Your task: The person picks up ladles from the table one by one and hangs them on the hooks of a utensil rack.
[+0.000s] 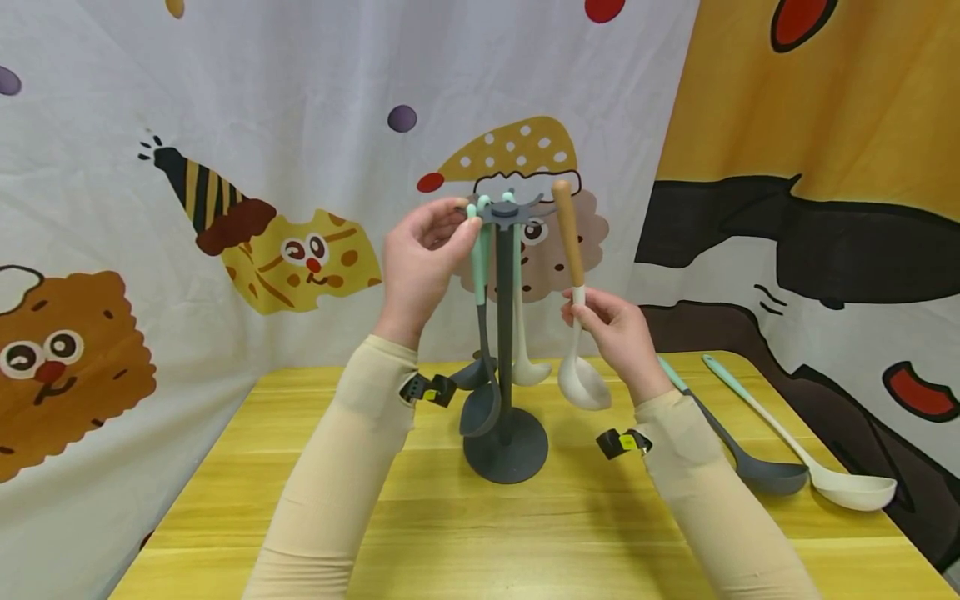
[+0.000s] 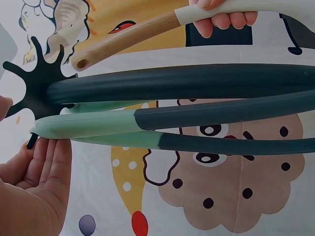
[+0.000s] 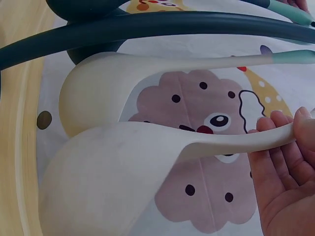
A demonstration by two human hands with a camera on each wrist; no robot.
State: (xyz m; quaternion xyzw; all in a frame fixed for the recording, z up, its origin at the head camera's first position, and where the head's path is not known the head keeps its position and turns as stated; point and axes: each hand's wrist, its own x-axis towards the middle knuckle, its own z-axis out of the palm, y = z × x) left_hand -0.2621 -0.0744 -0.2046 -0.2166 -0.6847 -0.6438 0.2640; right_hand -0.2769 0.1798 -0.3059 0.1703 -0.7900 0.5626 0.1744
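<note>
A dark grey utensil rack (image 1: pixel 506 333) stands upright on the table, with a ring of hooks on top. My left hand (image 1: pixel 423 246) pinches the rack's hooked top at its left side, by the mint handle end of a hanging grey ladle (image 1: pixel 481 408). A second grey ladle (image 1: pixel 472 375) and a white ladle (image 1: pixel 531 372) with mint handles also hang there. My right hand (image 1: pixel 618 333) grips a white ladle (image 1: pixel 583 383) by its neck, wooden handle (image 1: pixel 570 233) upward, bowl down, to the right of the rack. In the right wrist view its white bowl (image 3: pixel 108 177) is close.
On the table's (image 1: pixel 442 533) right side lie a grey ladle (image 1: pixel 772 475) and a white ladle (image 1: pixel 855 490), both with mint handles. A printed cloth (image 1: pixel 322 67) with cartoon figures hangs behind the table.
</note>
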